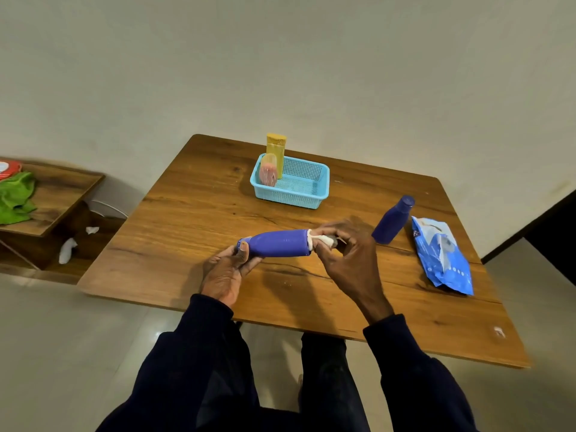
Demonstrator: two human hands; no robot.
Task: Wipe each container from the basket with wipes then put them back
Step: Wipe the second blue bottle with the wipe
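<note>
A purple bottle [280,243] lies sideways above the wooden table [193,213], held between both hands. My left hand [226,271] grips its cap end. My right hand [343,247] holds a white wipe [322,239] bunched against the bottle's flat base. A second purple bottle [393,220] stands on the table to the right. The light blue basket [308,194] at the back holds a yellow container [276,151] and a pink container [268,171], both upright in its left end.
A blue wipes pack [442,257] lies at the table's right side. A low wooden shelf [59,198] on the left carries a green cloth [15,198]. Crumpled white wipes [67,249] lie below it. A wall stands behind the table.
</note>
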